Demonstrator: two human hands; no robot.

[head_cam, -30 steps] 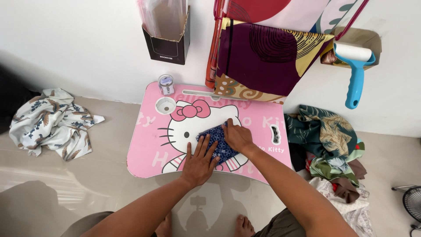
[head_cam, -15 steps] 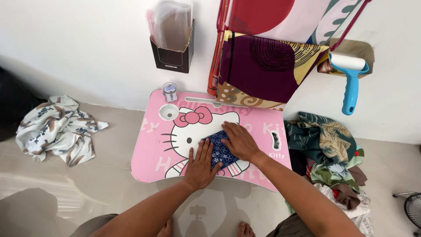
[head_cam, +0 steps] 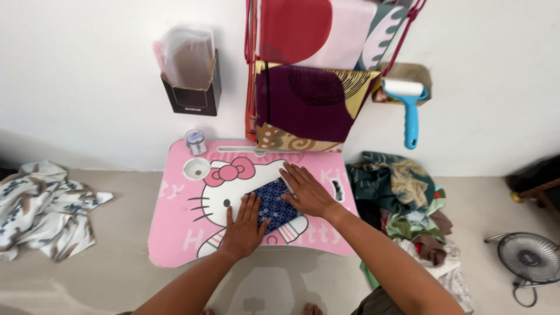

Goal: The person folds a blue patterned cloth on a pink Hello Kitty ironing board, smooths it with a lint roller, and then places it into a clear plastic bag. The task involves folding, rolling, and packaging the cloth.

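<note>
A small folded dark blue patterned cloth (head_cam: 273,205) lies on a pink lap table (head_cam: 175,216) printed with a white cartoon cat. My left hand (head_cam: 244,226) presses flat on the cloth's lower left part, fingers spread. My right hand (head_cam: 304,191) lies flat on its upper right edge, palm down. Neither hand grips anything.
A small tape roll (head_cam: 195,140) stands at the table's back left by a round cup recess (head_cam: 196,169). A crumpled light cloth (head_cam: 41,207) lies left. A pile of clothes (head_cam: 402,201) sits right. Fabrics (head_cam: 309,93), a blue lint roller (head_cam: 408,105) and a black holder (head_cam: 192,87) hang on the wall. A fan (head_cam: 528,256) stands far right.
The view has shifted, so the table sits more central. Both hands stay pressed on the blue cloth, with the right hand slid a little over its upper right edge.
</note>
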